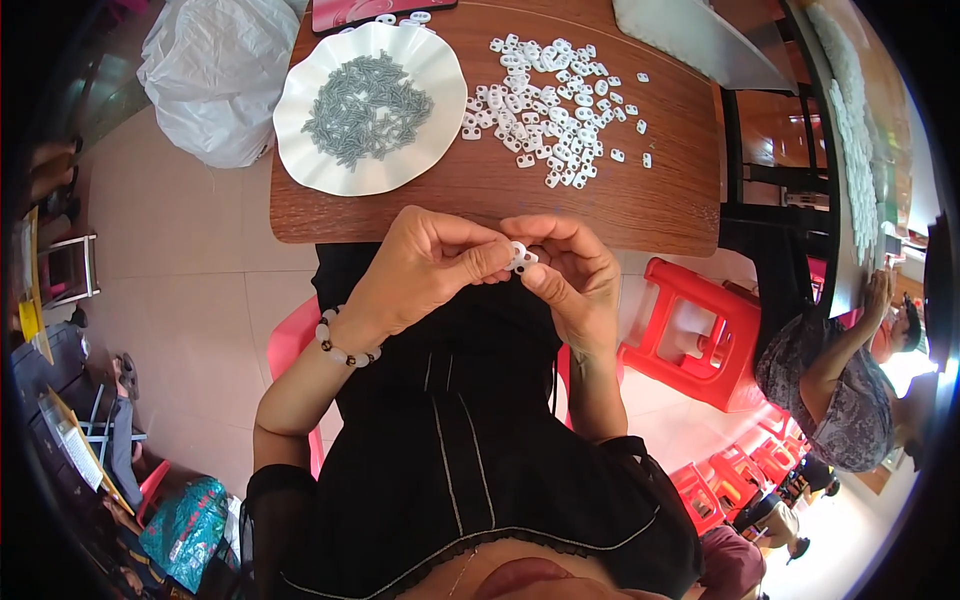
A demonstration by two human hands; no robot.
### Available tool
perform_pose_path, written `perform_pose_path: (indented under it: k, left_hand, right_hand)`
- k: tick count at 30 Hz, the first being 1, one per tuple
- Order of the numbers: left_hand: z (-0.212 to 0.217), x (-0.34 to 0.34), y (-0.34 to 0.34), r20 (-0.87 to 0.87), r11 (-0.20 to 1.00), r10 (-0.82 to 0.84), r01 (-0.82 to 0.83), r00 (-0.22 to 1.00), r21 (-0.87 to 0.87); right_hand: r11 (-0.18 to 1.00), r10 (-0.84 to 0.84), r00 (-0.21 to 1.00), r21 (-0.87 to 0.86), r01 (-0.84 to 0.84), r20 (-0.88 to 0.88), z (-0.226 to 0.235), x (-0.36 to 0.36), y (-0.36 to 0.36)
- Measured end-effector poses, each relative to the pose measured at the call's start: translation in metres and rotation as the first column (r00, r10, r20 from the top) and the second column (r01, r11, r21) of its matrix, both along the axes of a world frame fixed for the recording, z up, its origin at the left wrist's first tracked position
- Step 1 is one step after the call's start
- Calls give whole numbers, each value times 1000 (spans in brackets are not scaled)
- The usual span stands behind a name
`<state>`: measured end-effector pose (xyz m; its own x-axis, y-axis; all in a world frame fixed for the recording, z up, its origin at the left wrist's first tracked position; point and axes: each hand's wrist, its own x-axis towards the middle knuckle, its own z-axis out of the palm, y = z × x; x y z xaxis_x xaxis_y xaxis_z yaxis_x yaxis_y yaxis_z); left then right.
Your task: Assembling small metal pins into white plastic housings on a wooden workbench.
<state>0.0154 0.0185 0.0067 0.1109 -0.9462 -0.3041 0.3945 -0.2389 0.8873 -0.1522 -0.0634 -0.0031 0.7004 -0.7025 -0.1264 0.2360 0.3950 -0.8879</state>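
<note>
Just in front of the table's near edge, my two hands meet over a small white plastic piece with round holes [521, 258]. My left hand [440, 262], with a beaded bracelet on its wrist, pinches the piece between thumb and forefinger. From the other side, the thumb and fingers of my right hand [570, 272] close on it too. Fingertips partly cover the piece, so I cannot tell whether it is one part or two. A pile of white two-holed plastic pieces [545, 110] lies on the table beyond. Small grey screws [365, 110] fill the middle of a white scalloped dish [440, 85].
The brown wooden table [660, 205] has a rounded near edge. A white plastic bag [215, 85] stands left of it, and a red stool [690, 335] to the right. Another person [835, 385] works at a table farther right. A pink-screened device [375, 12] lies at the back.
</note>
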Motion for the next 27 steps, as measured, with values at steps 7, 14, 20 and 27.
perform_pose_path:
  k: [7, 14, 20, 27]
  left_hand:
    - [-1, 5, -1, -38, 997, -72, 70, 997, -34]
    - [2, 8, -4, -70, 995, -91, 89, 993, -37]
    - [0, 7, -4, -74, 995, -97, 94, 993, -35]
    - [-6, 1, -1, -119, 996, -60, 52, 991, -77]
  right_hand:
    - [963, 184, 983, -205, -176, 23, -6, -1, -9]
    - [927, 183, 983, -330, -177, -14, -10, -1, -10]
    - [922, 161, 987, -355, -153, -6, -10, 0, -8]
    - [933, 118, 993, -341, -113, -4, -7, 0, -2]
